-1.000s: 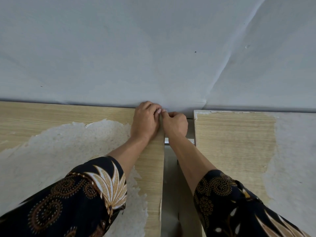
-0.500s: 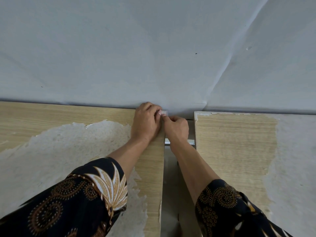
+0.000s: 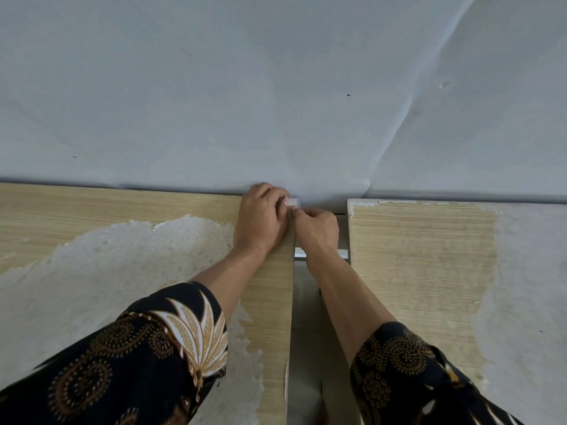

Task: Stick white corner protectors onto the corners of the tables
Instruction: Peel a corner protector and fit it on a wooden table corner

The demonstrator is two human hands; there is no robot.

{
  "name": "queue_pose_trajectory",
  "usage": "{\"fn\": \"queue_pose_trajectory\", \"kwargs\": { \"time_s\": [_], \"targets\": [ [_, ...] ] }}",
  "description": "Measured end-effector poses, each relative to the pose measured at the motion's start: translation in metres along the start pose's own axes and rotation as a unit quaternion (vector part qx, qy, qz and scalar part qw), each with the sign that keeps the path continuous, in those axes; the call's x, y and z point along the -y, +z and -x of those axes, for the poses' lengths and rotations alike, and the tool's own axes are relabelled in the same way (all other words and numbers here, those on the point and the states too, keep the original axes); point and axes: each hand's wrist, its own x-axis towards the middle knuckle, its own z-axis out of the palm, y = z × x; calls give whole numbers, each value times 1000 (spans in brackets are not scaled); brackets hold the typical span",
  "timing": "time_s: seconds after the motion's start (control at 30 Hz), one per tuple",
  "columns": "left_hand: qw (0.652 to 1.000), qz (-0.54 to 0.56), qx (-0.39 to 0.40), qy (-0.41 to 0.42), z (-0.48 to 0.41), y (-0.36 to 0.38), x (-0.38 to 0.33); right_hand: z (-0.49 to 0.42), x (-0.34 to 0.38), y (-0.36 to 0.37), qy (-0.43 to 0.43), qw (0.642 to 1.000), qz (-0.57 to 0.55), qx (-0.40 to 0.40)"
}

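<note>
While the left hand (image 3: pixel 260 219) and right hand (image 3: pixel 316 231) pinch the white corner protector (image 3: pixel 291 202) with curled fingers at the left table (image 3: pixel 270 302)'s far corner, the close wall (image 3: pixel 276 102) could crowd them, so it may seat crooked and bond poorly.

I am in a plain room; its kind I cannot tell. Two wood tables (image 3: pixel 92 207) stand by a pale wall (image 3: pixel 214 87).

The tables (image 3: pixel 423 256) are faced in matt wood grain and patched with rough white paper residue (image 3: pixel 107 271); the corner protector (image 3: pixel 291 202) is seen as glossy plastic.
</note>
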Motion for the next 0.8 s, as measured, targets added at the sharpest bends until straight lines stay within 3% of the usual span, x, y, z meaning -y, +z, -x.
{"fn": "queue_pose_trajectory", "kwargs": {
  "time_s": [0.27,0.8],
  "targets": [
    [1000,9,4,-7,0,-1,-2,-2,10,2,17,999,44,-4],
    [1000,-8,14,-16,0,-1,-2,0,2,-4,-51,990,130,15]
  ]
}}
